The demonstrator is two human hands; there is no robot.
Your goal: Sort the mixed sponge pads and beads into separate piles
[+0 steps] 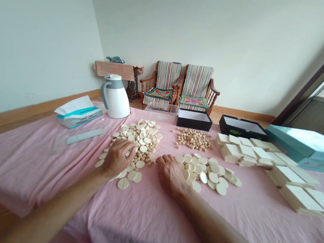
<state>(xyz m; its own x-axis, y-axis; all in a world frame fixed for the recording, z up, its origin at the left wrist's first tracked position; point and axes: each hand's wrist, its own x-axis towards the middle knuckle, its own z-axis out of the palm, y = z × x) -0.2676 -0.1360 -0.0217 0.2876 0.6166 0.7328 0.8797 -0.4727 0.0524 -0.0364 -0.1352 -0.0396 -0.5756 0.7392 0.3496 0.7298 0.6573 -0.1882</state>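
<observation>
My left hand (118, 156) lies over the left edge of a mixed pile of pale wooden discs (142, 131) and small wooden beads (143, 156). Its fingers are curled, and whatever they may hold is hidden. On the pink cloth right of that pile rests my right hand (170, 172), fingers bent and pointing down; its fingertips are partly hidden. It is beside a second group of discs (213, 177), touching or nearly touching the nearest ones. Behind this group is a separate heap of beads (194, 139).
A white jug (117, 98), a tissue box (79, 116) and a clear container (162, 112) stand at the back left and centre. Two black boxes (194, 124), a blue box (308, 149) and stacked pale rectangular pieces (300, 198) fill the right.
</observation>
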